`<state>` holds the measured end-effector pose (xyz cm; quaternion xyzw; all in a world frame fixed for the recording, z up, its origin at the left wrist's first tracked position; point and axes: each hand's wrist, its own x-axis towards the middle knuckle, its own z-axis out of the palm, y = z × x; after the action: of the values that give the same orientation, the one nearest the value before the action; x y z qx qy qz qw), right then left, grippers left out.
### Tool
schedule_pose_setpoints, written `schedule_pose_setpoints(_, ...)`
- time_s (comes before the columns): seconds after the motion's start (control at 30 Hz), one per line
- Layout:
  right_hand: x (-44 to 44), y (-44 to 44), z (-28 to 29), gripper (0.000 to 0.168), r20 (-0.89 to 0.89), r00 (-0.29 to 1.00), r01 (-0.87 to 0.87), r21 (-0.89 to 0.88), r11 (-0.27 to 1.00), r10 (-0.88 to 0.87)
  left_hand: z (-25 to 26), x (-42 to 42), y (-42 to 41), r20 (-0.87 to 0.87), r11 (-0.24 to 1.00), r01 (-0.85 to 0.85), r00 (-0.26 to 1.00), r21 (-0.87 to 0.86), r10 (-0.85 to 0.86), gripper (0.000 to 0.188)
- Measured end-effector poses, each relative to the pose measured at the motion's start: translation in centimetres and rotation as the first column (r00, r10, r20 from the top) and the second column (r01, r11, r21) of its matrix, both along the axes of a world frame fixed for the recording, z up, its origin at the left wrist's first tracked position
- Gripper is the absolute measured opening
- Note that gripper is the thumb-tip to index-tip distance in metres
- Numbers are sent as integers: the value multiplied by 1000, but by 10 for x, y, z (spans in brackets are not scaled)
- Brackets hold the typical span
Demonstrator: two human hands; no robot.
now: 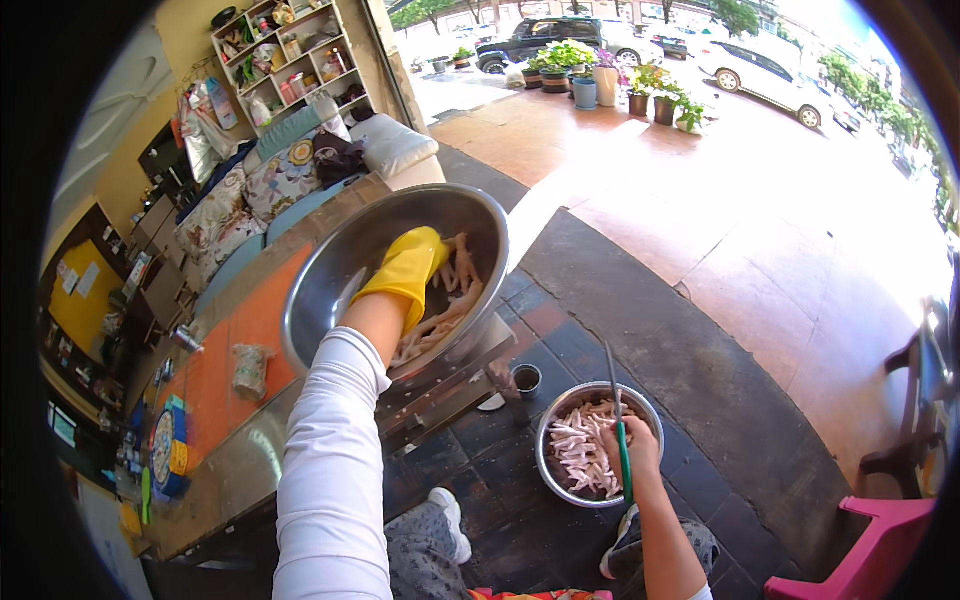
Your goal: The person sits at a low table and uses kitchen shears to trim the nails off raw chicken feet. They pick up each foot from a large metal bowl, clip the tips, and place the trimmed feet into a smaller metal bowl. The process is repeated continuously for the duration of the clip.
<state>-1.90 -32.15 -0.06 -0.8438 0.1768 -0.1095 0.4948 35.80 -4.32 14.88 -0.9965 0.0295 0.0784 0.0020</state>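
My left hand, in a yellow rubber glove, reaches into a large stainless steel bowl on the table's edge. Raw chicken feet lie along that bowl's right side. The gloved fingertips are blurred and partly hidden, so their grip is unclear. Lower right, my right hand is bare and closed around a green-handled cutting tool. Its narrow metal blade points away from me; knife or scissors, I cannot tell. Beneath this hand, a smaller steel bowl on the tiled floor holds many pale chicken feet.
A small metal cup stands between the bowls. On the table are a wrapped packet and a blue container. A pink plastic stool is at lower right. My shoes flank the floor bowl. Potted plants stand outside.
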Motion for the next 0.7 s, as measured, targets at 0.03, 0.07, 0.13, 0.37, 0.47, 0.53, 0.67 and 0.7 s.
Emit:
schedule_pose_setpoints(0.03,-1,-5,2,28,-10,1000,10,-11,1000,-10,-7,1,-10,22,997,58,998,43,-59,41)
schedule_pose_setpoints(0.07,-1,-12,5,29,36,999,11,-62,998,-9,-14,4,-25,-60,998,-2,998,-69,-2,40)
schedule_pose_setpoints(0.13,-3,-25,8,29,-4,1000,5,-75,997,-6,11,-28,-48,-248,959,-89,968,-268,20,35)
schedule_pose_setpoints(0.37,-2,-6,16,26,19,999,-49,-101,994,51,59,-63,16,-351,279,-287,912,-916,-213,33)
schedule_pose_setpoints(0.47,-7,6,19,28,30,997,-71,-86,994,74,130,-127,29,-218,-23,-232,938,-972,-270,35)
schedule_pose_setpoints(0.53,-11,4,20,28,56,994,-84,-99,992,90,140,-179,21,-118,-206,-211,915,-956,-387,38)
schedule_pose_setpoints(0.67,-15,17,12,27,118,989,-72,-143,987,89,98,-256,23,236,-446,-705,381,-551,-894,45)
schedule_pose_setpoints(0.7,-17,18,11,27,105,990,-75,-152,985,91,77,-269,16,284,-453,-746,355,-488,-891,46)
